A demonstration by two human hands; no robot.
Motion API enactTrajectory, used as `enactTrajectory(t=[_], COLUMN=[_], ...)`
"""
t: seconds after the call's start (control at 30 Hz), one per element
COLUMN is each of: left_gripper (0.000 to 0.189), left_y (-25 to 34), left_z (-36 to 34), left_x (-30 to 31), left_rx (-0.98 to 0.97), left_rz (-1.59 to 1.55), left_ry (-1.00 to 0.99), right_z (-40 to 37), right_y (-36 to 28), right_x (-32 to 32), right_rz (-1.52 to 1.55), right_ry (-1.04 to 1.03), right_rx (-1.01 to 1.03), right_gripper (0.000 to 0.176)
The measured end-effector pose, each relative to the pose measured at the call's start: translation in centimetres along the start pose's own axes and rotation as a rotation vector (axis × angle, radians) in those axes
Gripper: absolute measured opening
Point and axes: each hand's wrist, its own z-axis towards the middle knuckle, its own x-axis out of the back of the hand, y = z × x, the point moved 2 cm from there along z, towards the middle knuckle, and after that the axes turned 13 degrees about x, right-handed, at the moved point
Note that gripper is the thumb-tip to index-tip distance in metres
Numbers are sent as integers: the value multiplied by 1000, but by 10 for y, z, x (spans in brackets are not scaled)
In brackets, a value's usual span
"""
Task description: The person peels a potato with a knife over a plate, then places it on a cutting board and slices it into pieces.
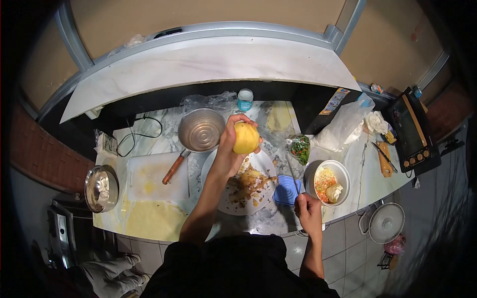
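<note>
My left hand [229, 144] is wrapped round a peeled yellow potato [246, 138], raised above a white plate [212, 191]. Brown potato peelings [244, 184] lie scattered over that plate. In my right hand [309, 212], closed at the front of the counter, is a knife [293, 174] whose thin blade points up and away from me. Under the blade sits a blue square plastic lid or box [286, 190]. Just right of it stands a white bowl [345, 175] with chopped orange and pale bits and a creamy lump.
A metal saucepan [201, 130] with a wooden handle overlaps a white cutting board [158, 179]. Behind are a blue-labelled jar [245, 100] and a bag of chillies and greens [299, 149]. At right are plastic bags [343, 126], another knife and a toaster oven [408, 130]. A person's legs [112, 273] show lower left.
</note>
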Motion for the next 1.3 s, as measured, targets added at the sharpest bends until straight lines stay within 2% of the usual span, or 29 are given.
enactTrajectory(t=[0.03,0.07,0.17,0.27,0.33,0.37,0.43,0.47,0.57,0.63,0.67,0.73,0.77,0.83,0.87,0.93,0.97,1.03,1.17,1.23,1.3], left_gripper=[57,57,57,57,60,60,66,66,68,68,68,68,68,68,68,67,67,66,61,52,45], left_y=[2,4,1,-2,-1,-1,2,2,1,3,4,3,3,-3,-6,-19,-25,-32,-39,-38,-32], left_z=[-2,-3,-10,-16,-19,-21,-24,-25,-28,-30,-30,-28,-28,-28,-28,-33,-35,-37,-41,-44,-47], left_x=[0,2,8,13,13,14,14,16,18,14,15,17,17,23,26,40,47,53,44,40,37], left_rx=[10,8,96,115,124,128,-5,-4,38,157,158,302,305,369,368,446,447,474,422,385,409], left_rz=[23,25,9,112,357,358,547,546,384,179,179,-189,-189,-406,-406,-578,-577,-764,-627,-592,-624], left_ry=[-2,1,59,41,57,56,-9,-10,-51,5,6,-11,-10,65,67,273,277,192,276,293,324], right_z=[-2,-3,4,5,8,9,8,8,6,3,1,1,0,-2,-3,-3,-3,-1,-2,-1,-2], right_y=[5,10,-1,-8,-15,-17,-21,-22,-11,-6,-4,-6,-7,1,5,7,8,8,25,24,24], right_x=[-1,-4,-9,-15,-16,-16,-16,-16,-15,-15,-14,-13,-12,-14,-16,-19,-22,-32,-57,-63,-64], right_rz=[28,48,42,-36,-54,-72,-62,-53,-130,-96,-62,-51,-40,-7,25,102,179,256,345,357,533], right_ry=[19,20,-46,-107,-143,-178,-172,-168,-176,-174,-171,-178,-186,-186,-187,-202,-214,-228,-250,-218,-28], right_rx=[-58,-27,62,113,105,96,91,90,79,54,28,31,35,3,-26,-97,-169,-184,-236,-218,-209], right_gripper=[37,46,44,41,40,39,40,40,43,45,47,49,51,53,55,56,57,58,59,60,58])
